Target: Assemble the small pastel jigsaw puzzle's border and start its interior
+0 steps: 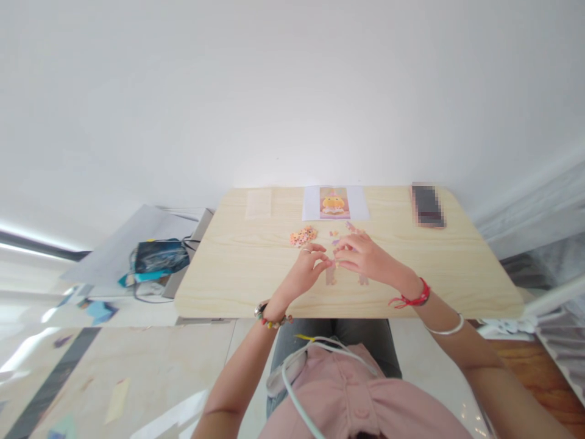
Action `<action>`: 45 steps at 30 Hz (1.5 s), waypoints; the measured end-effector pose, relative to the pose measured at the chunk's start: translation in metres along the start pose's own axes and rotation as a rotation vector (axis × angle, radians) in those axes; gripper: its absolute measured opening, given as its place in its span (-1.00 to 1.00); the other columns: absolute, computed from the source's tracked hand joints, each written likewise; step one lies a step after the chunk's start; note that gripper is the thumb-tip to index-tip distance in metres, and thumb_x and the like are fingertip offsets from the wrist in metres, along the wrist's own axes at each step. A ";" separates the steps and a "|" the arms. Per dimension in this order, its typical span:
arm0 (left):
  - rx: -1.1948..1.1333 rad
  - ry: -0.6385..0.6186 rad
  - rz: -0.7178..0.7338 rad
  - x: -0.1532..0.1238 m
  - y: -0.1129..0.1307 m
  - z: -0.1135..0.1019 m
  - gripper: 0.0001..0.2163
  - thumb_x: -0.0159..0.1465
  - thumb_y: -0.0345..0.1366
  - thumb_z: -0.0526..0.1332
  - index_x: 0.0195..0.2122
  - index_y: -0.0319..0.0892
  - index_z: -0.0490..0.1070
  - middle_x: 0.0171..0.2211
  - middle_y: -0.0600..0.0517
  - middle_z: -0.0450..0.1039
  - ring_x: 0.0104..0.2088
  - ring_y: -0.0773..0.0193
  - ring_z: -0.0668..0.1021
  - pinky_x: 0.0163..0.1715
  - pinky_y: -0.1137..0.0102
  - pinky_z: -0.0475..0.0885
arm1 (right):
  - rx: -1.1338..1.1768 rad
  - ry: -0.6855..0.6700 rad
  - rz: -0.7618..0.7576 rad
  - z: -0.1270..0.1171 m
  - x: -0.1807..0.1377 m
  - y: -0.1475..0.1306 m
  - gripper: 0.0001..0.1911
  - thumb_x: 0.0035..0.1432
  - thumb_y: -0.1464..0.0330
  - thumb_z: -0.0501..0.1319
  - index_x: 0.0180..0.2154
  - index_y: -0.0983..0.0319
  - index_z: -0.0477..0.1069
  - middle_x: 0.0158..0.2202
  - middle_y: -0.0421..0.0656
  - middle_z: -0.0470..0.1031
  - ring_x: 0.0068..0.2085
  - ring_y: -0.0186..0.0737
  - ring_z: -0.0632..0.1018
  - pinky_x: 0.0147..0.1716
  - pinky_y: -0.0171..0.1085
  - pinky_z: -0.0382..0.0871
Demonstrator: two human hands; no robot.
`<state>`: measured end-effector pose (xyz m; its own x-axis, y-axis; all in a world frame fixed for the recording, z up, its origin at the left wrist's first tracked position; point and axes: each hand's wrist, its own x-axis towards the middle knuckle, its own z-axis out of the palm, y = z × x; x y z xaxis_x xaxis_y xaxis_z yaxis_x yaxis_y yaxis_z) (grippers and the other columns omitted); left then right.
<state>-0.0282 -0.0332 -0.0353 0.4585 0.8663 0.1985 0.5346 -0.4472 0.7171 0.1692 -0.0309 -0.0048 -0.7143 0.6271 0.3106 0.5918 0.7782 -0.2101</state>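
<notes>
My left hand (pixel 312 268) is over the table with its fingers curled, its fingertips close to those of my right hand. My right hand (pixel 363 255) reaches in from the other side, fingers bent in a pinch. Between the fingertips is a small yellowish jigsaw piece (pixel 337 264), partly covered. Joined purple-grey jigsaw pieces (pixel 330 276) lie just below the fingers, and another group of pieces (pixel 363 280) sits under my right wrist. More pieces (pixel 350 226) show above my right hand. A heap of loose orange and pink jigsaw pieces (pixel 303 236) lies beyond my left hand.
A white sheet with a printed picture of a yellow figure (pixel 334 203) lies at the table's far edge. A clear plastic sleeve (pixel 258 204) is to its left, a phone (pixel 428 206) to its right. A dark bag (pixel 161 256) rests left of the wooden table (pixel 237 268).
</notes>
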 end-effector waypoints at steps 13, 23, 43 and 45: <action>0.170 0.023 -0.022 -0.036 -0.001 0.018 -0.93 0.11 -0.35 0.20 -0.36 -0.16 0.42 -0.19 -0.05 0.26 -0.11 0.17 0.37 -0.07 0.21 0.33 | 0.067 -0.039 0.138 0.047 -0.034 -0.031 -0.85 0.14 0.33 0.11 -0.32 0.25 0.40 -0.29 -0.09 0.36 -0.22 -0.20 0.36 -0.18 -0.18 0.19; 0.266 0.130 0.065 -0.053 -0.015 0.035 -0.94 0.16 -0.33 0.16 -0.36 -0.16 0.38 -0.14 -0.07 0.21 -0.08 0.15 0.34 -0.09 0.18 0.35 | -0.085 0.033 0.204 0.061 -0.034 -0.045 -0.87 0.13 0.39 0.11 -0.40 0.27 0.40 -0.34 -0.10 0.37 -0.26 -0.21 0.34 -0.24 -0.19 0.14; 0.221 0.094 0.037 -0.055 -0.010 0.037 -0.92 0.18 -0.31 0.13 -0.33 -0.15 0.38 -0.11 -0.08 0.20 -0.04 0.13 0.32 -0.05 0.16 0.32 | -0.108 0.069 0.154 0.064 -0.039 -0.047 -0.81 0.17 0.39 0.06 -0.41 0.26 0.41 -0.37 -0.12 0.37 -0.27 -0.23 0.32 -0.27 -0.21 0.07; 0.218 0.091 0.036 -0.055 -0.011 0.037 -0.92 0.17 -0.31 0.14 -0.34 -0.15 0.38 -0.11 -0.08 0.20 -0.04 0.13 0.32 -0.05 0.16 0.31 | -0.110 0.067 0.153 0.063 -0.039 -0.048 -0.81 0.17 0.40 0.06 -0.41 0.26 0.41 -0.37 -0.13 0.37 -0.28 -0.23 0.32 -0.27 -0.20 0.07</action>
<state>-0.0328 -0.0845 -0.0785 0.4197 0.8608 0.2878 0.6641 -0.5074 0.5491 0.1453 -0.0906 -0.0658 -0.5889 0.7310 0.3448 0.7312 0.6636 -0.1581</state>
